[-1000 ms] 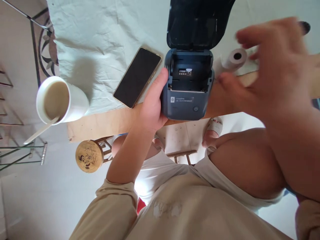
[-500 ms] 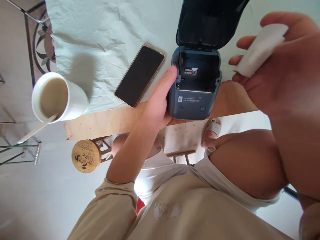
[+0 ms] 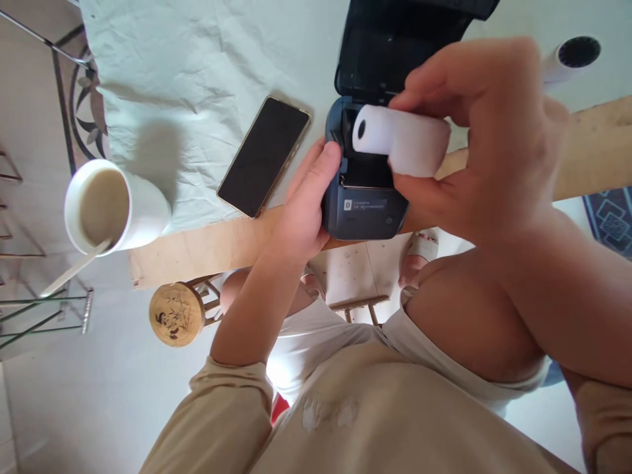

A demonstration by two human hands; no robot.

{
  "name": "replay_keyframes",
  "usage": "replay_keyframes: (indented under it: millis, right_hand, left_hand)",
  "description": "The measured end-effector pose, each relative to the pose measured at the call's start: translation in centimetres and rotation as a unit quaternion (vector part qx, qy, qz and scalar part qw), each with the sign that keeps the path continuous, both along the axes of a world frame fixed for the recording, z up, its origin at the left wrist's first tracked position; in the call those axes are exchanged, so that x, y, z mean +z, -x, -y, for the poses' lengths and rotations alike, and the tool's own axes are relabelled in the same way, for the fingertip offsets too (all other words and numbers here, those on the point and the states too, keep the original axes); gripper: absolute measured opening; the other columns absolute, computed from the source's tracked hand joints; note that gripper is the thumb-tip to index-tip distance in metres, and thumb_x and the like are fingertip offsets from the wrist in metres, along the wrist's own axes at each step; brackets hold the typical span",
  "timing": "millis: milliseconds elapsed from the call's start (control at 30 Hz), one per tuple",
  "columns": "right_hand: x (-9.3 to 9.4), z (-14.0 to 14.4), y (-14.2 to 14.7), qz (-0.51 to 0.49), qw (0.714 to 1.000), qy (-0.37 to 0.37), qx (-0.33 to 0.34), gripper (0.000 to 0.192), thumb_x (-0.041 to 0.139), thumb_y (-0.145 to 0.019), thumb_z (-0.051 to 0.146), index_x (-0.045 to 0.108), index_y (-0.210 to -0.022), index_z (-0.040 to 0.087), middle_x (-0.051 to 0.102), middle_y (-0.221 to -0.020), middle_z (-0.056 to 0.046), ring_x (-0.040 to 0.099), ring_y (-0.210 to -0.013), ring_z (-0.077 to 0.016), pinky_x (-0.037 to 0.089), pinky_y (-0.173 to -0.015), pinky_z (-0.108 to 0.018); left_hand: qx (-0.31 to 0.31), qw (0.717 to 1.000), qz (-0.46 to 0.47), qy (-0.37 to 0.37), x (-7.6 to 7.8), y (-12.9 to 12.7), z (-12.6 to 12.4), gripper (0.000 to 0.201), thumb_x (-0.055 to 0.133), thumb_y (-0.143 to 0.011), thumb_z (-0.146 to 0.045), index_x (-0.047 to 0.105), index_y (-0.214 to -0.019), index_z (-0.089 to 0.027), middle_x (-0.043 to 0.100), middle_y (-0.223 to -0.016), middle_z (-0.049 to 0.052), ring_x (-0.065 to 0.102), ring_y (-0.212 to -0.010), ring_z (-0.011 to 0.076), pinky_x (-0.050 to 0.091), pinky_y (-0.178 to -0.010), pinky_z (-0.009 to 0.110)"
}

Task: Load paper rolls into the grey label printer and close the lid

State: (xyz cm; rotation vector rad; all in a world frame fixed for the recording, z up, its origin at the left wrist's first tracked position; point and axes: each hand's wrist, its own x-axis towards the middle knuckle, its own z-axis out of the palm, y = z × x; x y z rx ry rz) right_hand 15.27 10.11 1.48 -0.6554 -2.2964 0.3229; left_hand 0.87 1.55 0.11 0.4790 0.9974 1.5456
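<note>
A table (image 3: 197, 245) is stretching along in front of the seated person, its bare wooden near edge showing. A pale, creased cloth (image 3: 192, 59) is covering the rest of its visible top. A round wooden stool (image 3: 176, 314) with a dark picture on its seat is standing on the floor below the table's near left corner. A dark blue printer (image 3: 368, 220) is sitting over the middle of the near edge, its black lid (image 3: 380, 52) standing open toward the far side; whether the table is bearing its weight, I cannot tell. The left hand (image 3: 303, 210) is gripping the printer's left side, thumb on top. The right hand (image 3: 503, 145) is pinching a white paper roll (image 3: 419, 141) between thumb and fingers, and the roll is hanging over the printer's open compartment; its touching the inside is unclear. A white cup (image 3: 148, 207) of light brown drink is standing at the near left corner. A phone (image 3: 264, 158), its screen dark, is lying aslant near the near edge, between cup and printer. A spoon (image 3: 74, 270) is leaning out of the cup.
</note>
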Motion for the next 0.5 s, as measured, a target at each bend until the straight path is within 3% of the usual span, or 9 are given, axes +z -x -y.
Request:
replay_keyframes:
  millis: [100, 233, 333, 400, 500]
  right_hand:
    - [-0.1, -0.1, 0.2, 0.024, 0.999, -0.014, -0.019, 0.021, 0.061, -0.081, 0.017, 0.057, -0.101, 0.021, 0.066, -0.115, 0.000, 0.067, -0.102, -0.0141, 0.055, -0.078, -0.025]
    - [0.0, -0.3, -0.1, -0.051, 0.996, -0.060, 0.034, 0.007, 0.058, -0.080, 0.010, 0.059, -0.081, 0.017, 0.066, -0.099, -0.003, 0.064, -0.091, -0.0124, 0.049, -0.072, -0.027]
    - [0.3, 0.1, -0.4, -0.061, 0.995, -0.062, 0.055, 0.005, 0.058, -0.079, 0.014, 0.057, -0.079, 0.019, 0.058, -0.079, -0.002, 0.055, -0.076, -0.0108, 0.041, -0.064, -0.027]
    - [0.3, 0.5, -0.4, -0.046, 0.994, -0.048, 0.090, 0.008, 0.060, -0.078, 0.014, 0.055, -0.081, 0.020, 0.057, -0.079, -0.001, 0.052, -0.073, -0.0099, 0.039, -0.063, -0.027]
    - [0.1, 0.9, -0.4, -0.010, 0.989, -0.073, 0.131, 0.010, 0.064, -0.079, 0.018, 0.056, -0.085, 0.022, 0.061, -0.085, 0.000, 0.055, -0.076, -0.0111, 0.041, -0.066, -0.030]
  left_hand:
    - [0.005, 1.000, -0.008, -0.002, 0.0, 0.0, -0.1, 0.025, 0.052, -0.094, -0.041, 0.060, -0.100, -0.017, 0.067, -0.094, 0.004, 0.065, -0.111, 0.0186, 0.053, -0.091, 0.024]
    - [-0.009, 1.000, -0.013, -0.010, -0.2, 0.4, -0.2, 0.023, 0.052, -0.094, -0.039, 0.060, -0.100, -0.019, 0.068, -0.095, 0.004, 0.066, -0.110, 0.0207, 0.052, -0.089, 0.026]
    - [-0.041, 0.999, -0.004, -0.019, -0.2, 0.8, 0.1, 0.025, 0.056, -0.091, -0.042, 0.059, -0.100, -0.019, 0.067, -0.096, 0.005, 0.067, -0.102, 0.0211, 0.052, -0.078, 0.025]
    - [-0.045, 0.999, -0.003, -0.030, 0.0, 1.0, 0.2, 0.024, 0.058, -0.090, -0.039, 0.058, -0.106, -0.022, 0.067, -0.099, 0.004, 0.067, -0.095, 0.0188, 0.052, -0.072, 0.024]
    - [-0.052, 0.997, -0.022, -0.044, 0.3, 1.2, 0.3, 0.028, 0.060, -0.088, -0.027, 0.053, -0.116, -0.025, 0.066, -0.107, 0.002, 0.065, -0.092, 0.0142, 0.053, -0.076, 0.024]
